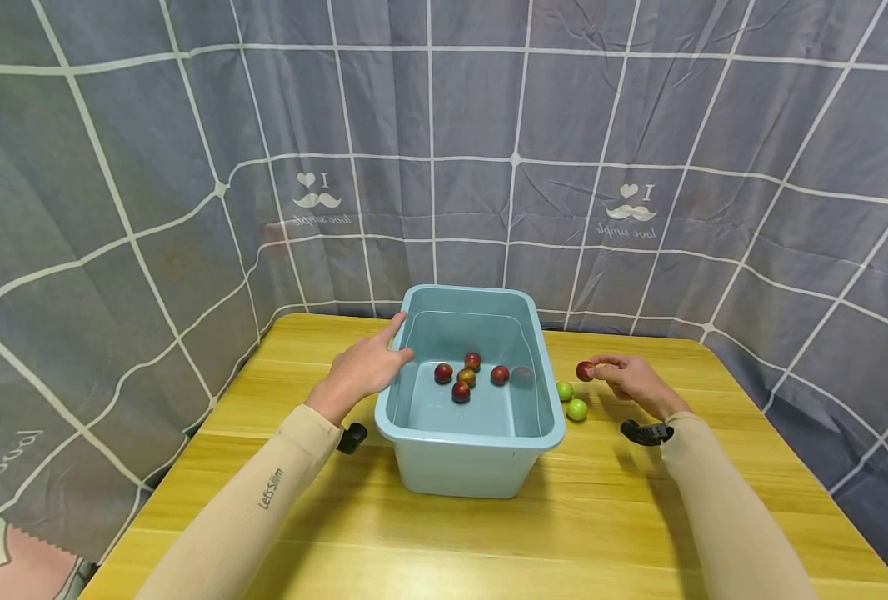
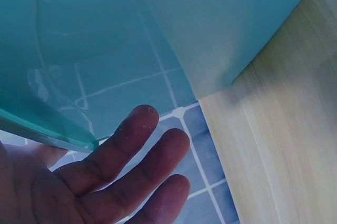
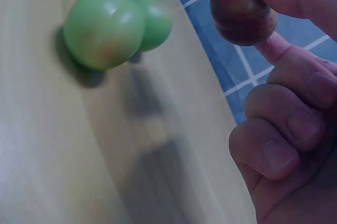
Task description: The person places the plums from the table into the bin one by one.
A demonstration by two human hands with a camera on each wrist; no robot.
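A plum, dark red and round, is pinched between the thumb and index finger of my right hand. In the right wrist view the plum is held up off the table, with the other fingers curled below it. Two small round green fruits lie on the table just left of that hand. My left hand is at the left rim of a light blue plastic bin, thumb over the rim. In the left wrist view its other fingers extend loosely outside the bin wall.
Several red plums lie grouped on the bin's floor. The bin stands in the middle of a wooden table. A grey curtain with white grid lines hangs behind the table and along both sides.
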